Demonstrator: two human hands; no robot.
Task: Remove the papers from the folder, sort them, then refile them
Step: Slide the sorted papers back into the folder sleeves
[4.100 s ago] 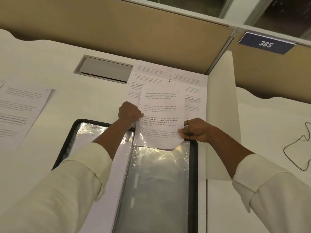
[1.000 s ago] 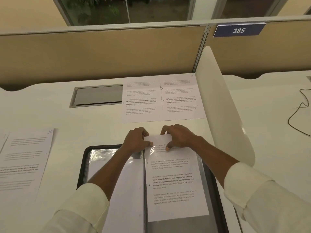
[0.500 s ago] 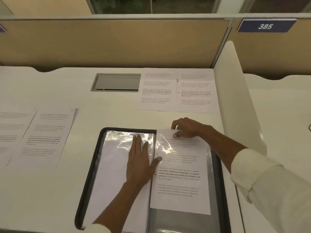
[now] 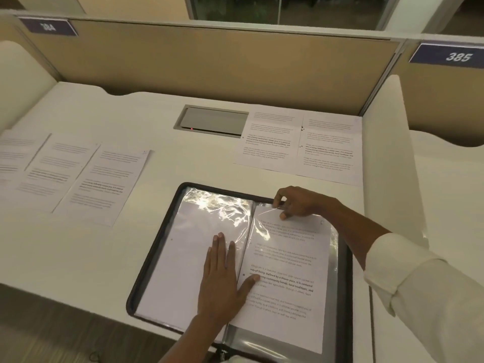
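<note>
Black-rimmed folder [image 4: 151, 258] lies open on the bench [image 4: 91, 244], w/ clear plastic sleeves on both sides. L hand [image 4: 222, 281] lies flat on the left-side sleeve near the spine. Its fingers [image 4: 219, 247] are straight & close together, gripping nothing. The thumb is splayed out across the spine, tip touching the printed sheet [image 4: 288, 271].

R hand [image 4: 298, 203] is at the top edge of the folder's right side. Its fingers [image 4: 279, 195] are curled & pinch a lifted bit of clear film [image 4: 262, 226] at the sleeve's top, while one tip presses on the sheet's top edge. The printed sheet runs from just under the R fingers down to the folder's near edge, beside the L thumb. Film wrinkles over its upper-left corner — can't tell how much of the sheet sits inside the sleeve.

Left side of the folder shows a blank white page [image 4: 183, 271] under glossy plastic, glare above the L fingers.

Beyond the R fingers, apart from the folder, two printed pages [image 4: 269, 142] [image 4: 330, 148] lie side by side, edges touching, the right one against a white divider [image 4: 387, 153]. Grey hatch [image 4: 213, 121] is set in the bench beyond the L fingers, small red light on its near edge. Well left of the L fingers, a row of overlapping pages [image 4: 110, 179] — text too blurred to read. Blue plate [image 4: 458, 56] reading 385 is on the back panel, far beyond the R hand.
</note>
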